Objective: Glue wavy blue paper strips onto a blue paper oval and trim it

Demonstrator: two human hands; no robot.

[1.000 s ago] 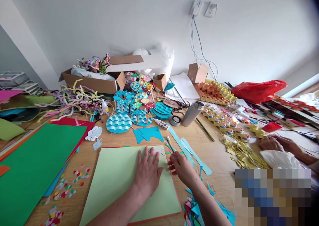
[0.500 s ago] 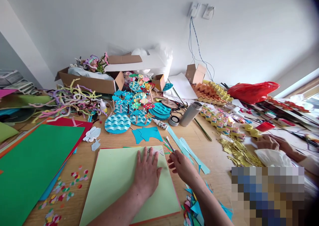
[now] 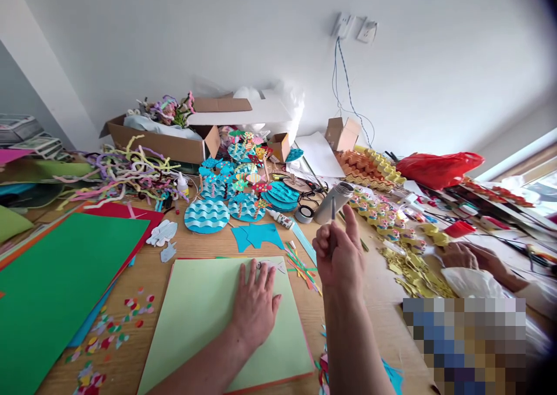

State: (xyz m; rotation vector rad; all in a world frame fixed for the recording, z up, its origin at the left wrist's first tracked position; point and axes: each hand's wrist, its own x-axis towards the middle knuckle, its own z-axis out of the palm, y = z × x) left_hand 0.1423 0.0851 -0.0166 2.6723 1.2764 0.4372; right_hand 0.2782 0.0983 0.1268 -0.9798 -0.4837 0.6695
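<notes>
A pale green sheet (image 3: pixel 195 319) lies on the wooden table over a red-edged sheet. Flat on its upper right part rests my left hand (image 3: pixel 256 305), fingers spread, beside a small drawn shape (image 3: pixel 275 265) near the top edge. My right hand (image 3: pixel 342 253) is raised to the right of the sheet, its fingers closed around a thin dark pen (image 3: pixel 333 209) that points up, with one finger extended. Thin coloured paper strips (image 3: pixel 302 267) lie between the sheet and my right hand. Behind this hand stands a grey metal cup (image 3: pixel 324 209).
Green card (image 3: pixel 73 285) and paper dots (image 3: pixel 102 337) lie left. Blue wave discs (image 3: pixel 206 215), blue paper (image 3: pixel 261 235) and a glue bottle (image 3: pixel 281 218) lie behind the sheet. At the right, another person's hands (image 3: pixel 474 258) are near yellow scraps (image 3: pixel 418 273) and a red bag (image 3: pixel 439 169).
My right hand has risen and moved right, away from the sheet's upper right corner, turning the pen upright. My left hand stays flat on the sheet.
</notes>
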